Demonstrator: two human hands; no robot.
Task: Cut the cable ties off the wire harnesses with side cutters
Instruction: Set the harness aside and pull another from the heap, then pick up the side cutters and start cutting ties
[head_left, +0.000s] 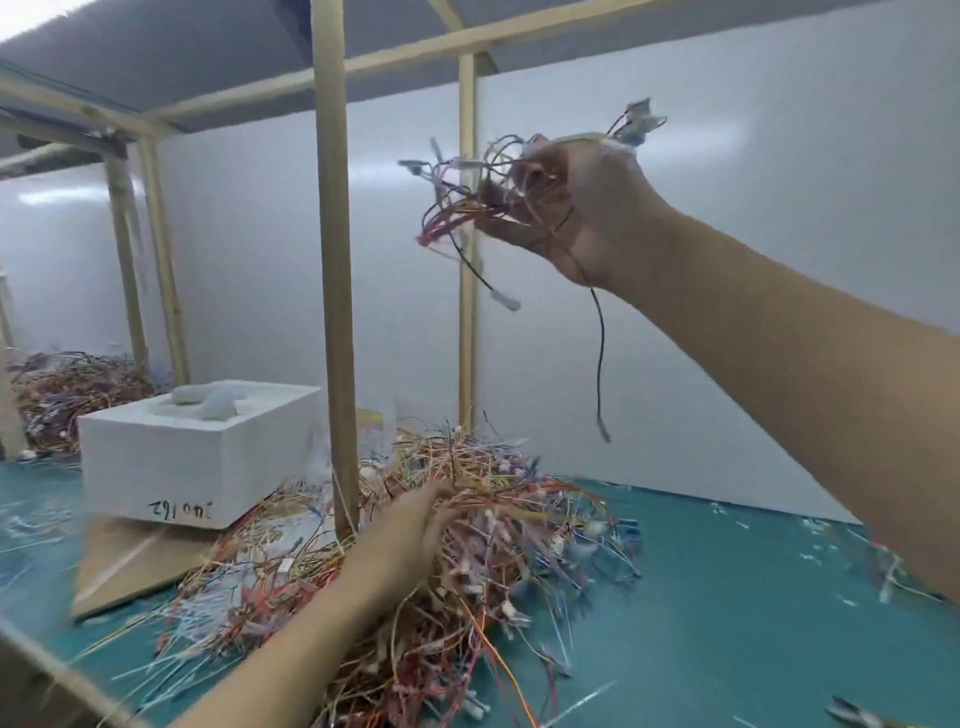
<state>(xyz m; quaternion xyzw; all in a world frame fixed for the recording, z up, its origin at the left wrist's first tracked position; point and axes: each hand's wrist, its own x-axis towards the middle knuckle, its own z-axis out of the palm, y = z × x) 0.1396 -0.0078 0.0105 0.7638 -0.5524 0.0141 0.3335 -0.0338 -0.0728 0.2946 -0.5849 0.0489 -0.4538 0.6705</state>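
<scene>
My right hand (576, 208) is raised high at the upper right and grips a bundle of thin coloured wires (462, 208) with white connectors; one black wire (600, 358) dangles below it. My left hand (415, 530) is pushed into a big tangled pile of wire harnesses (467, 561) on the teal mat, its fingers curled among the wires. Side cutters (857, 714) lie on the mat at the bottom right corner, blurred and partly cut off by the frame edge.
A white foam box (197, 462) sits on a cardboard sheet (130, 561) to the left. A wooden post (335, 260) stands just behind the pile, another (467, 234) further back. A second wire pile (72, 389) lies far left. Cut tie scraps litter the teal mat (727, 597).
</scene>
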